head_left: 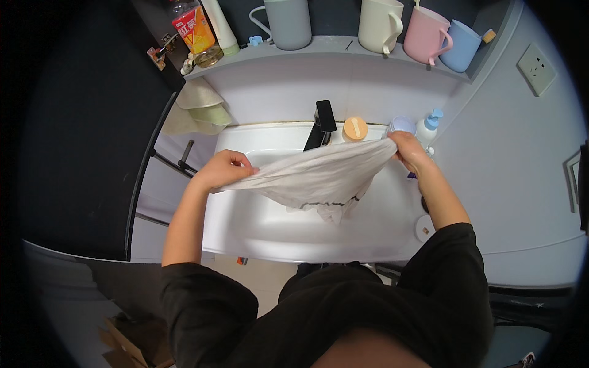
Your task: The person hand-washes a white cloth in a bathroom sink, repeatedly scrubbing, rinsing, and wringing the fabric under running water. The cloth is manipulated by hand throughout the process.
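Observation:
A thin white cloth (317,177) with a dark stripe near its lower edge is stretched between my hands over a white washbasin (257,230). Its left end is pinched by my left hand (228,170), at the basin's left side. My right hand (407,149) grips the other end, a little higher, near the jars at the back right. The middle of the cloth sags in folds towards the bowl. Just behind it stands a black faucet (326,117), its lower part hidden by the fabric.
An orange-lidded jar (355,129), a jar with a pale lid (403,125) and a pump bottle (428,129) stand on the back rim. Mugs (289,25) and a drink bottle (195,30) line the shelf above. Towels (202,108) hang left, beside a dark cabinet door (92,152).

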`<state>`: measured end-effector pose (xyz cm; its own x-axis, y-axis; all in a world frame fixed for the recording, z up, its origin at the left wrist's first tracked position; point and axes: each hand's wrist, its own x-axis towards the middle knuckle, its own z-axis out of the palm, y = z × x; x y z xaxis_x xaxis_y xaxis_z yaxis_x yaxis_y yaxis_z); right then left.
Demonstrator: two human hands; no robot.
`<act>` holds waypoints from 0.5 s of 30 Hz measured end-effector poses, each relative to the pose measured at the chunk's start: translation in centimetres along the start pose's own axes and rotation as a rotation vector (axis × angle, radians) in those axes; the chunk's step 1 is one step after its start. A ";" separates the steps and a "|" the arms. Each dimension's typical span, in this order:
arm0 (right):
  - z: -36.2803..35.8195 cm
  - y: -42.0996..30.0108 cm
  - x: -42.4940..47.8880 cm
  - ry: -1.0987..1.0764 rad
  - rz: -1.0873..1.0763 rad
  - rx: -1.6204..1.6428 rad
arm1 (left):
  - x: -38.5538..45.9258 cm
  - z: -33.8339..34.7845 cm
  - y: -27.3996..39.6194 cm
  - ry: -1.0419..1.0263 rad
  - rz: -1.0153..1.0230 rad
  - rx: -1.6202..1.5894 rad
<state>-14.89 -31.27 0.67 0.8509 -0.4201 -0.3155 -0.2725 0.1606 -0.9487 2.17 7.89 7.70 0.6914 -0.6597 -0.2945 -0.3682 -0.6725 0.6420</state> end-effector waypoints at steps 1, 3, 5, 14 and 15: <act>-0.2 -0.6 0.0 0.017 -0.034 0.078 | -0.5 -0.3 0.4 -0.028 0.056 0.017; -0.3 -1.9 -0.2 0.063 -0.101 0.258 | -1.0 -0.9 1.0 -0.073 0.109 0.077; -0.1 -3.5 -0.8 0.122 -0.170 0.461 | -0.9 -1.7 1.2 -0.108 0.102 0.164; -0.9 -8.2 -1.4 0.028 -0.185 0.203 | 1.1 -3.6 -0.8 -0.008 -0.008 -0.793; -1.1 -8.7 -1.1 -0.029 -0.180 0.086 | 1.5 -3.5 -0.6 -0.007 0.014 -0.896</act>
<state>-13.94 -33.21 9.22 0.8951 -0.4236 -0.1393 -0.0769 0.1611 -0.9839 5.61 8.45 9.30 0.6859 -0.6695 -0.2851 0.2493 -0.1519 0.9564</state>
